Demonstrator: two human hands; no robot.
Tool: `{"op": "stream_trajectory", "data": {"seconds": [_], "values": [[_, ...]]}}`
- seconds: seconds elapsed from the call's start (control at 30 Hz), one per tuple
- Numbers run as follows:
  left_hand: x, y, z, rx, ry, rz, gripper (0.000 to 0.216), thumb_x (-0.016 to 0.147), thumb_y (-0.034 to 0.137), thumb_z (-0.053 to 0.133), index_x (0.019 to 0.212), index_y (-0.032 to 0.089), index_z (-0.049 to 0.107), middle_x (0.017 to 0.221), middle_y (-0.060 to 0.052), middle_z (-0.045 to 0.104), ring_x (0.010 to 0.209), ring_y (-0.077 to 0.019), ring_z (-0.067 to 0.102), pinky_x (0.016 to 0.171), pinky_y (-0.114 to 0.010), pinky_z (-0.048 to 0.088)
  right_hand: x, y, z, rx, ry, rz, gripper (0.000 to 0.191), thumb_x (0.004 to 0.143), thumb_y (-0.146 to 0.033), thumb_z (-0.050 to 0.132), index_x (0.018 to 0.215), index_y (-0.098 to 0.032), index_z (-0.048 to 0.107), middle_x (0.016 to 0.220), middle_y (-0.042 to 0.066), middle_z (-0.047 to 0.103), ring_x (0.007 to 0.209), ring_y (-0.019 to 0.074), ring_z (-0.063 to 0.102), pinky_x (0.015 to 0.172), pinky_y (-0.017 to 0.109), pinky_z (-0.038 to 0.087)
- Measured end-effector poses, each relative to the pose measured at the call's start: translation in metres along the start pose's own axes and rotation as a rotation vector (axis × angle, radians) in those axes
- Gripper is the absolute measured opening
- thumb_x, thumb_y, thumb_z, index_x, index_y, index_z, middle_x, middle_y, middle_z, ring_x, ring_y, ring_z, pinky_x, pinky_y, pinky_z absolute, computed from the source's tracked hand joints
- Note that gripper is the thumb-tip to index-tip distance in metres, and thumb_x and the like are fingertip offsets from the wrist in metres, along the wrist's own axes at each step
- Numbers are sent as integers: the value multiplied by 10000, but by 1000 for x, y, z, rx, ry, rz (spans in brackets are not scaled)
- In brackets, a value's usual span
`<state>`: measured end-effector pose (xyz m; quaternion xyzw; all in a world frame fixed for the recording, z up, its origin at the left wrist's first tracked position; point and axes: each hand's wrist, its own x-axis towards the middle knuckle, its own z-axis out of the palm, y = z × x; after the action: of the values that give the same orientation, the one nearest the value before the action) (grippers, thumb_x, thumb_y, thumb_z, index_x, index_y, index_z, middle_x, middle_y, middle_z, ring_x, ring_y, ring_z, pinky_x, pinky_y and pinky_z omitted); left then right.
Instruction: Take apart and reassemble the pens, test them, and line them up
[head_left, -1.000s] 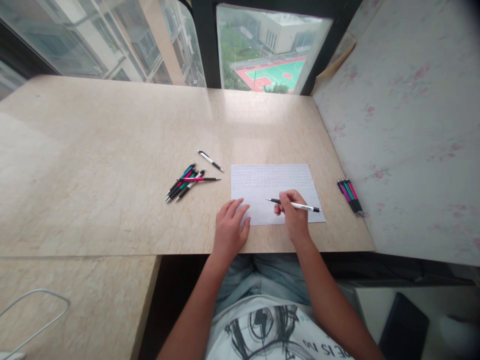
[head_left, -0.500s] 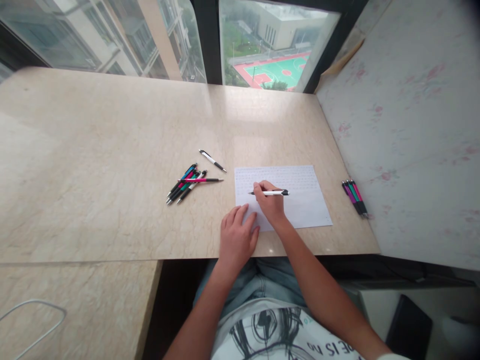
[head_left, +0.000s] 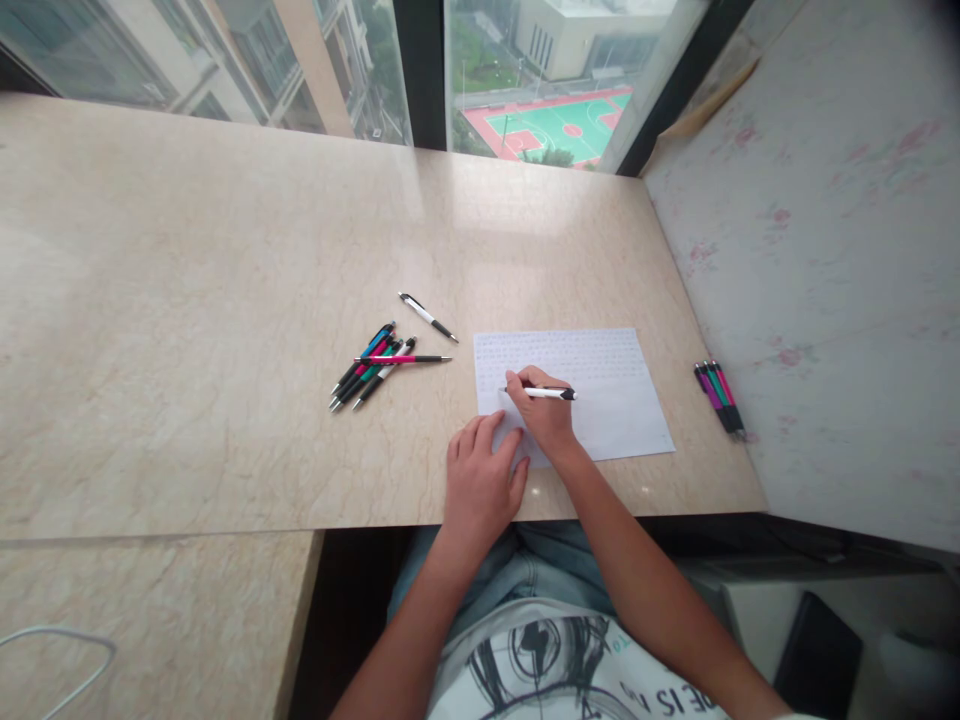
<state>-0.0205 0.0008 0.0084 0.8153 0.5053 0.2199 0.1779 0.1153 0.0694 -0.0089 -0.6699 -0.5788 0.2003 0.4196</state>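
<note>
A sheet of paper (head_left: 607,410) lies on the stone-patterned table, its upper part covered with rows of small handwriting. My right hand (head_left: 546,412) grips a white and black pen (head_left: 551,393), whose tip meets the sheet near its left side. The pen lies nearly level, its black end pointing right. My left hand (head_left: 486,465) rests flat with fingers spread, its fingertips on the lower left corner of the paper. To the left is a pile of several pens (head_left: 375,370) in blue, pink, green and white, and one white and black pen (head_left: 427,317) lies apart above it.
Several pens (head_left: 718,398) in purple, green and pink lie side by side near the papered wall (head_left: 840,300) at right. A window (head_left: 555,90) borders the table (head_left: 225,300) at the back. A white cable (head_left: 82,635) lies on the lower surface at left.
The view has shifted slightly. My right hand and the pen have moved a little downward on the sheet, below the written rows. My left hand stays on the paper's corner.
</note>
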Motion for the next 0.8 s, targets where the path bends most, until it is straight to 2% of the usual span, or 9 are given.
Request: {"op": "stream_trajectory", "data": {"seconds": [0.8], "values": [[-1, -2, 1, -2, -27, 4, 309, 901, 270, 586, 1203, 231, 635, 1375, -147, 557, 1267, -350, 476, 1031, -516, 392, -1, 1, -1, 3, 39, 34, 384, 922, -430, 523, 607, -210, 529, 544, -43, 514, 520, 113, 432, 566, 257, 373]]}}
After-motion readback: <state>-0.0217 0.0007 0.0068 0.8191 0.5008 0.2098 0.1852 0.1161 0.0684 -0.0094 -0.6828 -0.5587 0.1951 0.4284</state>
